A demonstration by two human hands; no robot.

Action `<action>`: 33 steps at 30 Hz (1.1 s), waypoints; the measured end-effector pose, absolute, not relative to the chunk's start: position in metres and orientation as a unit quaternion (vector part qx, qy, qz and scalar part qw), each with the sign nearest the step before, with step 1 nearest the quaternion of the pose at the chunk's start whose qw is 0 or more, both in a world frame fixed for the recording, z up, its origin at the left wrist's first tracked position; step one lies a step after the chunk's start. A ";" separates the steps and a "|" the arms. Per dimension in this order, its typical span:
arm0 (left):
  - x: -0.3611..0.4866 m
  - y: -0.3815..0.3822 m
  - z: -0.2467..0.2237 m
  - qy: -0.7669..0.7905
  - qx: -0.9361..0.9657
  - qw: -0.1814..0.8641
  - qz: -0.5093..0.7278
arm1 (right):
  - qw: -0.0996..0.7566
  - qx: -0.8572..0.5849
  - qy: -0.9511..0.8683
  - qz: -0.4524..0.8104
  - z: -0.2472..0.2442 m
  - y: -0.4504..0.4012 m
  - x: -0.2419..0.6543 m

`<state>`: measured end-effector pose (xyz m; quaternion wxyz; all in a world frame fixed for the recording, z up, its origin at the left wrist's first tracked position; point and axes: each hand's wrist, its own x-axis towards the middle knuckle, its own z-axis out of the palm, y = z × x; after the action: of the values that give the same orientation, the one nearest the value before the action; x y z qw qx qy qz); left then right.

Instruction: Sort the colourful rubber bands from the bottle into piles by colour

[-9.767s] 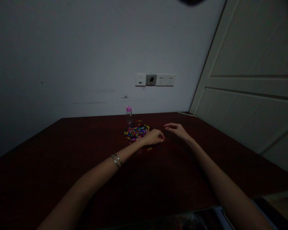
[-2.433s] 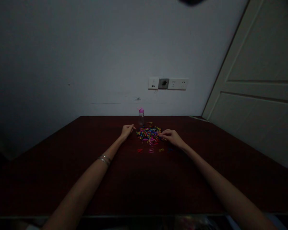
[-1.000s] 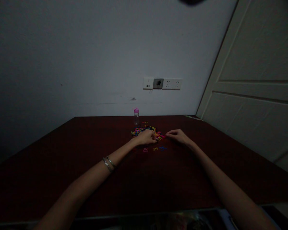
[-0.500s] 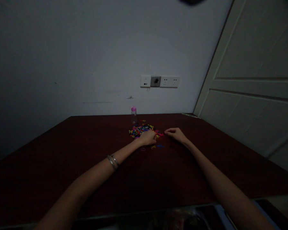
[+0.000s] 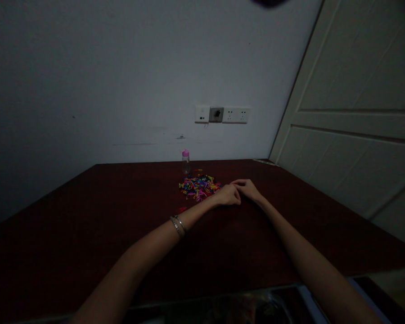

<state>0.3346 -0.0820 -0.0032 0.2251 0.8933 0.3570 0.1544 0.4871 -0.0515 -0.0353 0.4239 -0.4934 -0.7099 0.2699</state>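
Observation:
A pile of small, brightly coloured elastic-looking loops (image 5: 200, 185) lies on the dark red-brown table (image 5: 148, 193). Just right of the pile, my left hand (image 5: 228, 195) is closed with its fingers curled, and its wrist wears silvery bracelets. My right hand (image 5: 248, 188) meets it from the right, thumb and fingers pinched together. The fingertips of both hands come together, and whatever lies between them is hidden or too small to make out. Behind the pile a clear bottle with a pink cap (image 5: 186, 163) stands upright.
A pale wall with a row of sockets and switches (image 5: 222, 114) rises behind the table. To the right is a panelled door (image 5: 351, 135). A small red piece (image 5: 182, 209) lies near my left forearm. Dark, unclear items sit beyond the table's near edge.
My left hand has moved right, off the pile's near-right side, and now meets my right hand. My right hand has barely moved. More of the pile's front shows.

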 end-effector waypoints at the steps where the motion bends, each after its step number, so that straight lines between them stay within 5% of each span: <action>1: 0.333 -0.081 -0.004 0.359 0.891 0.230 0.156 | 0.425 -0.493 -0.709 0.270 -0.035 -0.051 0.487; 33: 0.288 -0.058 0.010 0.373 0.843 0.266 0.284 | 0.397 -0.527 -0.703 0.266 -0.033 -0.056 0.486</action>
<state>0.2883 -0.0582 0.0103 0.2658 0.8426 0.3728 0.2836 0.4864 -0.0558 -0.0327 0.3971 -0.5268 -0.7028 0.2660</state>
